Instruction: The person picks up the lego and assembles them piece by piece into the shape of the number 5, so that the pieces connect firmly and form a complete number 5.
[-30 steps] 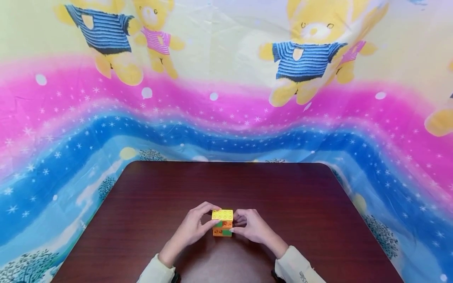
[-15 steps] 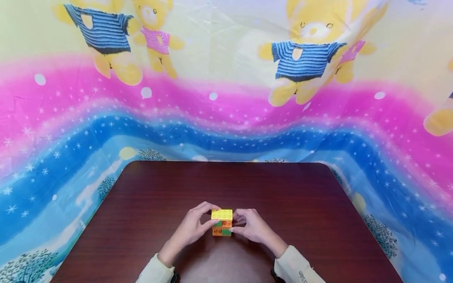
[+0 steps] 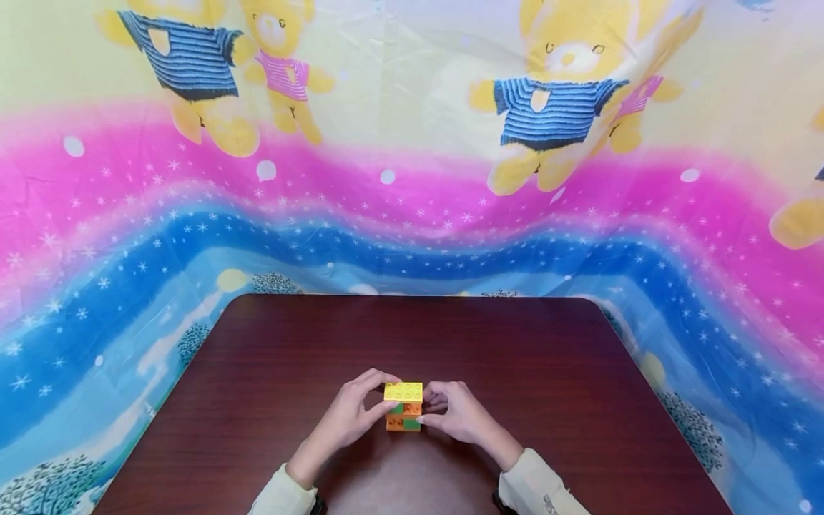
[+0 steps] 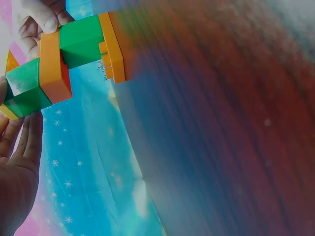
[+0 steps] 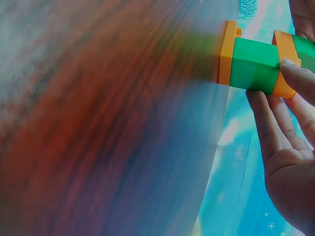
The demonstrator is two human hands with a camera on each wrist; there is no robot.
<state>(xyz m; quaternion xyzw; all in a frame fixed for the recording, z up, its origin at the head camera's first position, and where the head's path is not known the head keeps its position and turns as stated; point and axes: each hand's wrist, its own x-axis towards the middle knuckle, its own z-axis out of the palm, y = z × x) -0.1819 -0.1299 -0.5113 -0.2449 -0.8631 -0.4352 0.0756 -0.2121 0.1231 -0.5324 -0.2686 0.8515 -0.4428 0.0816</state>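
A small tower of toy building blocks stands upright on the table (image 3: pixel 309 343) between both hands. Its top is a yellow studded block (image 3: pixel 403 391). Below that comes a green block (image 4: pixel 29 86) set to the left, then an orange block (image 4: pixel 53 66). A second green block (image 5: pixel 253 61), offset to the right, sits over a thin orange base block (image 5: pixel 226 54). The left hand (image 3: pixel 350 409) pinches the tower's upper left part, thumb in front, fingers behind. From the right, the right hand (image 3: pixel 460 411) grips the middle orange block and lower green block, with its thumb on the near side.
The dark brown table has rounded far corners. Behind and around it hangs a printed curtain (image 3: pixel 412 214) with teddy bears and snowflakes. Pale sleeves cover both forearms, with a dark band at each wrist.
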